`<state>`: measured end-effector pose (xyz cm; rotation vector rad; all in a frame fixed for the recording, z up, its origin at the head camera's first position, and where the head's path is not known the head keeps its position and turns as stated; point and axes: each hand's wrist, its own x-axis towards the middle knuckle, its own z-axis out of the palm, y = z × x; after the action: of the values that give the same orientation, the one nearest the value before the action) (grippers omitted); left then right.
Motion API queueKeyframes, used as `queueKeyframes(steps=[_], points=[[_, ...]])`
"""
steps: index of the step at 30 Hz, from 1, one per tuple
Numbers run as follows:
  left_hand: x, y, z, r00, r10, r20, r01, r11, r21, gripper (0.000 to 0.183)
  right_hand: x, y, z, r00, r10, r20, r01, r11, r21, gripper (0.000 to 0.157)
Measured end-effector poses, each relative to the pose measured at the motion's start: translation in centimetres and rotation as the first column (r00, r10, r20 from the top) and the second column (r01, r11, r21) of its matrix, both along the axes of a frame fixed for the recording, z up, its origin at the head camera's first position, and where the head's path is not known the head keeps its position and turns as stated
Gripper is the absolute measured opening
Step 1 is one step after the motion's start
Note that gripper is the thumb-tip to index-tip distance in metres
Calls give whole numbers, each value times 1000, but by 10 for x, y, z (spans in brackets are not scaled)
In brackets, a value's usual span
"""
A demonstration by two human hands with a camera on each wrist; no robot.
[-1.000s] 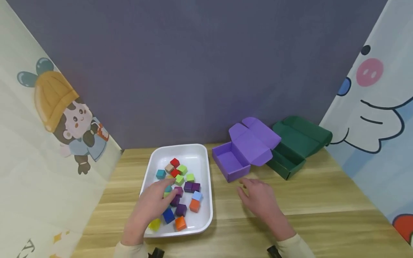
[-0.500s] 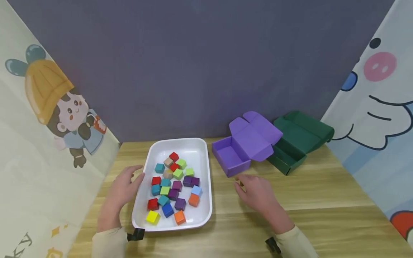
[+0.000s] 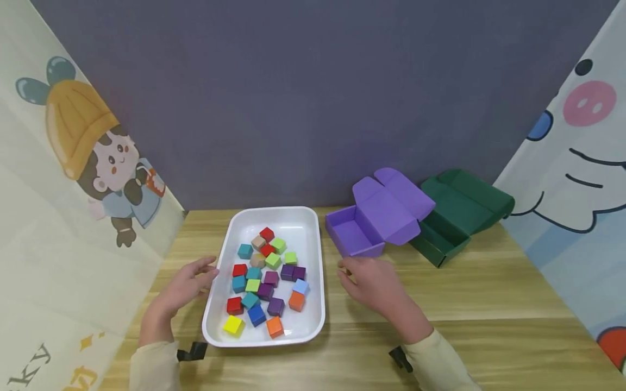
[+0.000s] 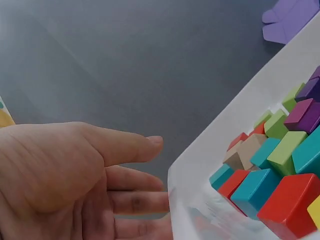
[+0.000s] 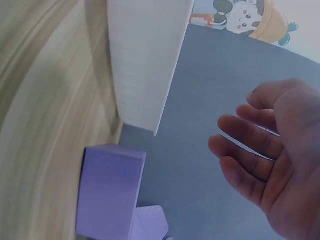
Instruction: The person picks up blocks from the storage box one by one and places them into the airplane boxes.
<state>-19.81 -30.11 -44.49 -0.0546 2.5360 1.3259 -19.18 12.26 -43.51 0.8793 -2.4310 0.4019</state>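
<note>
A white tray [image 3: 293,225] on the wooden table holds many small coloured blocks, among them a yellow block [image 3: 233,326], a blue block [image 3: 256,315] and an orange block [image 3: 275,327]. My left hand [image 3: 182,288] is at the tray's left side, its fingertips right at the rim and nothing in its grasp. In the left wrist view the thumb [image 4: 127,146] is stretched towards the tray wall. Over the table between tray and purple box [image 3: 357,251], my right hand [image 3: 374,282] hovers with loosely bent fingers. The right wrist view shows its palm [image 5: 295,185] holding nothing.
The purple box stands right of the tray with its lid [image 3: 391,203] up. Beside it, partly behind that lid, is a dark green box [image 3: 440,250], also with its lid up. A grey panel [image 3: 303,108] rises behind the table [image 3: 489,304], with printed sheets on both sides.
My left hand has moved left from above the blocks to the tray's left side. The right hand has shifted left, nearer the tray. The head view has shifted slightly.
</note>
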Motion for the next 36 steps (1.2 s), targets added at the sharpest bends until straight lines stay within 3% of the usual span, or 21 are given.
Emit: queueKeyframes(steps=[8,16,22,29,36], points=[[-5,-4,5,998,14,69,-15,1000,15,62,-6,-21,14,996,62,59,-63,998,7,3],[0,-5,-8,995,9,100,-8,1000,-11,51,-6,-37,15,989,110,103,-114,993,31,6],[2,2,-10,995,41,96,-40,999,-9,48,-9,-40,20,981,125,145,-132,990,44,6],[3,7,-16,994,24,110,-31,997,69,47,-13,-51,56,947,103,303,-156,976,154,15],[1,8,-20,993,41,114,-47,998,51,47,-18,-86,89,932,138,335,-239,930,281,16]])
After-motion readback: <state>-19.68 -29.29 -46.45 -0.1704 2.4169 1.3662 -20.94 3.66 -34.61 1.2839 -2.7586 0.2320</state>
